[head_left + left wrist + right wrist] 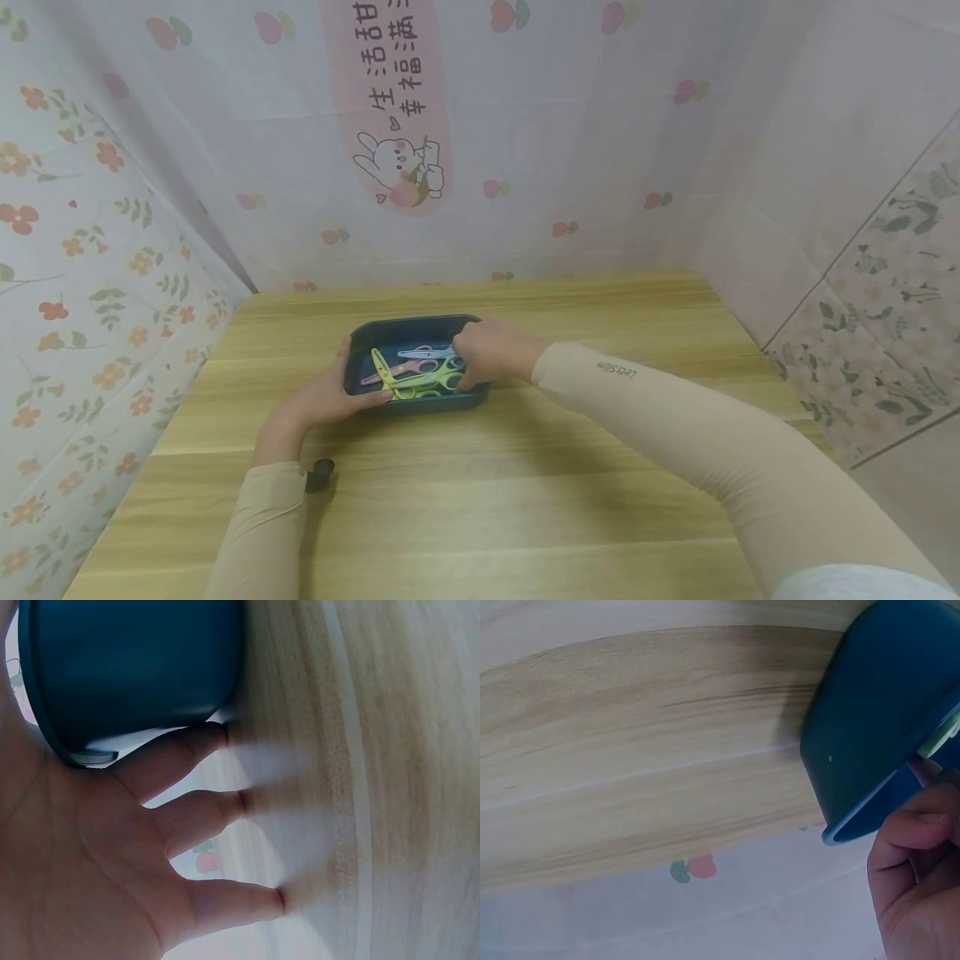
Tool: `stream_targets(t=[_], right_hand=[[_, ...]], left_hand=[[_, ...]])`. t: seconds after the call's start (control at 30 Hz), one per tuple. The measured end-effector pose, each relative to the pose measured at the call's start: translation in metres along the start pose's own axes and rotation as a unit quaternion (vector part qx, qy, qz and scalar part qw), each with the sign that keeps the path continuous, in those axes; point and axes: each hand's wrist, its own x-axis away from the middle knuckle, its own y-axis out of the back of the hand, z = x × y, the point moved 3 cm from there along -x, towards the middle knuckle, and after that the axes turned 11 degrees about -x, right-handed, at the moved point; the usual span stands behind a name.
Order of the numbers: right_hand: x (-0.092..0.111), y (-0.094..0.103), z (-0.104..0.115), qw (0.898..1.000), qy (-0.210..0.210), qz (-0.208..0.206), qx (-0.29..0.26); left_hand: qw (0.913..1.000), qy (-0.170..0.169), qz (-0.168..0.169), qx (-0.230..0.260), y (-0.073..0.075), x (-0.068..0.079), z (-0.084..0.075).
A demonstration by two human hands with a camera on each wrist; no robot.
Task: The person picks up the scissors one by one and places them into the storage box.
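A dark blue plastic bin (474,402) stands on the table, holding several small scissors in pastel colours. Yellow scissors (381,367) lean at its left, green scissors (420,380) lie across the middle, and purple scissors (397,370) and light blue scissors (420,354) lie behind. My left hand (326,400) spans the near-left corner, thumb over the near rim by the yellow scissors. In the left wrist view its fingers (202,814) look straight and spread along the wall. My right hand (491,354) reaches over the right end, bent fingers by the green handles; its fingertips' hold is hidden.
The bin rests on a wood-grain table (480,483). A printed curtain (570,150) hangs behind the table, and floral cloth (97,250) hangs at the left. A small black device (320,476) sits at my left wrist.
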Motion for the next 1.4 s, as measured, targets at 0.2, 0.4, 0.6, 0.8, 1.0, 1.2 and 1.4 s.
stream_targets(t=[0.2, 0.4, 0.6, 0.8, 1.0, 1.2, 1.4], right_hand=[[0.0, -0.001, -0.001, 1.0, -0.004, -0.001, 0.003], [0.001, -0.001, -0.002, 1.0, -0.006, 0.005, -0.008], [-0.001, 0.004, -0.005, 0.998, -0.003, 0.003, -0.061], [0.0, 0.018, -0.01, 0.998, -0.019, -0.019, -0.06], [0.011, 0.038, -0.013, 0.998, -0.011, -0.038, -0.044], [0.02, 0.055, -0.022, 0.998, -0.007, -0.049, -0.049], [0.032, 0.07, -0.03, 0.996, -0.017, -0.061, -0.057]], left_hand=[[1.0, -0.003, -0.003, 0.004, 0.0, -0.001, -0.001], [1.0, -0.003, -0.002, 0.001, 0.001, -0.001, -0.001], [1.0, 0.0, -0.001, -0.001, 0.001, -0.001, -0.001], [1.0, 0.004, 0.001, 0.0, 0.001, 0.0, -0.002], [1.0, 0.004, 0.002, 0.001, 0.0, 0.0, -0.003], [1.0, 0.002, 0.003, 0.001, 0.0, 0.001, -0.003], [1.0, 0.004, 0.003, -0.001, 0.001, 0.001, -0.003]])
